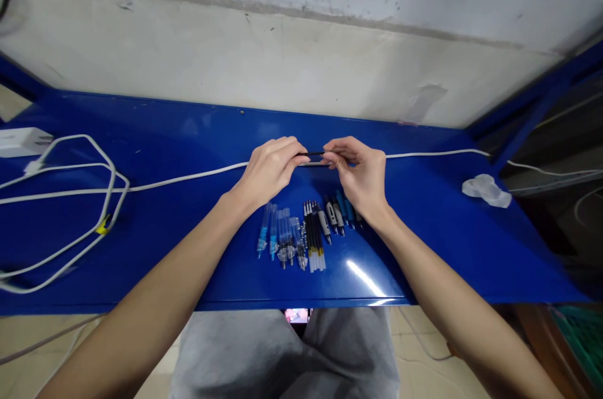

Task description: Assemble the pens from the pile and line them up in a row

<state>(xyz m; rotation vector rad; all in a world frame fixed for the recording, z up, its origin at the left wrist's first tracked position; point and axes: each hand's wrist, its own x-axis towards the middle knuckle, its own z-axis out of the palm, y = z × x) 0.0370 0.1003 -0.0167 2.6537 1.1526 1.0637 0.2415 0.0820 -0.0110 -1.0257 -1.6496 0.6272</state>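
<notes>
A thin black stick that looks like a pen refill (313,154) stretches level between my two hands, above the blue table. My left hand (276,168) pinches one end of it between thumb and fingers. The other end sits in the fingertips of my right hand (362,171). Below my hands lies a row of pen parts: clear barrels (285,230) with blue or dark tips on the left, several black refills (313,232) in the middle, then grey grip sections (325,223) and blue ones (348,212), partly hidden by my right hand.
A white cable (188,179) crosses the blue table (226,273) behind my hands and loops at the left beside a white adapter (23,142). Crumpled translucent plastic (487,190) lies at the right. A wall (264,66) stands behind, and a lit screen (297,315) shows below the front edge.
</notes>
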